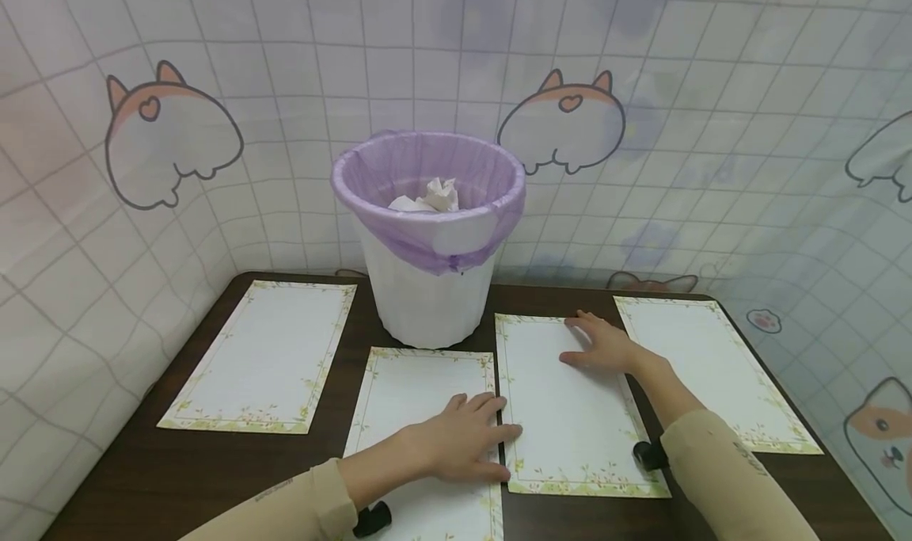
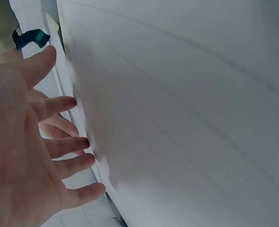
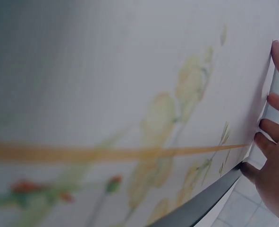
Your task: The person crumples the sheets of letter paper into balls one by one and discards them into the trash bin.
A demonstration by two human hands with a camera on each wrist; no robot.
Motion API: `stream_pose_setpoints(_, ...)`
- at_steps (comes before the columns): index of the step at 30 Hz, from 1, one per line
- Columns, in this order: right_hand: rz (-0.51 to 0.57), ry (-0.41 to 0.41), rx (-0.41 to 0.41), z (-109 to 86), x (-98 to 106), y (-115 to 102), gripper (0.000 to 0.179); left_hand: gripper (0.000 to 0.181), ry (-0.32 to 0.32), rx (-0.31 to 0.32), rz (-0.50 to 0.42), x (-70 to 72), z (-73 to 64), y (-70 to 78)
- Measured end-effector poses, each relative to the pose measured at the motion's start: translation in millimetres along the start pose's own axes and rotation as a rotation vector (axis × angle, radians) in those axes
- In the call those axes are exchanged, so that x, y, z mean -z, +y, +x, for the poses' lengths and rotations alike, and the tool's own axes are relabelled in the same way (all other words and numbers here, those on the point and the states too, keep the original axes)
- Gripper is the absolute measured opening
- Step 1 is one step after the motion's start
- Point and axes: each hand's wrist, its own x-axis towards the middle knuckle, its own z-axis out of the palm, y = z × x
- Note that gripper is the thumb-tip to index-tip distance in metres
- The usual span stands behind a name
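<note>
My left hand (image 1: pixel 463 438), fingers spread, lies over the right side of a white sheet of paper (image 1: pixel 416 379) with a flowered border. Its thumb and fingertips reach to the left edge of a second such sheet (image 1: pixel 556 430). On the upper right part of that second sheet rests my right hand (image 1: pixel 606 344), its fingers extended and spread. In the left wrist view the fingertips of the left hand (image 2: pixel 30 151) touch the paper surface (image 2: pixel 186 118). The right wrist view shows the right hand's fingertips (image 3: pixel 275 49) on paper with a yellow border line (image 3: pixel 177 152).
More bordered sheets lie at the far left (image 1: pixel 256 359) and far right (image 1: pixel 712 367) of the dark brown table (image 1: pixel 121 470). At the back stands a white bin (image 1: pixel 431 303) with a purple liner (image 1: pixel 456 244), crumpled paper (image 1: pixel 442 195) inside. A patterned curtain (image 1: pixel 285 66) surrounds the table.
</note>
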Motion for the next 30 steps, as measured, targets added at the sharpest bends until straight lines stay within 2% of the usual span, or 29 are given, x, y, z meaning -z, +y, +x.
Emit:
stream_pose_setpoints(10,-0.092,0.03,-0.053,-0.1,5.1,-6.8,0.087,0.076,0.003,0.048,0.052,-0.1,8.8,2.6)
stream_pose_setpoints(17,-0.11,0.048,-0.077,0.5,6.5,-8.4,0.09,0.084,-0.011,0.064,0.025,-0.1,10.1,0.5)
stream_pose_setpoints(23,-0.12,0.056,-0.087,-0.7,7.1,-9.9,0.091,0.097,-0.014,0.07,0.048,0.1,10.6,1.8)
stream_pose_setpoints(30,-0.131,0.064,-0.1,-1.6,5.6,-9.3,0.091,0.096,-0.022,0.082,0.014,-2.7,12.5,2.3)
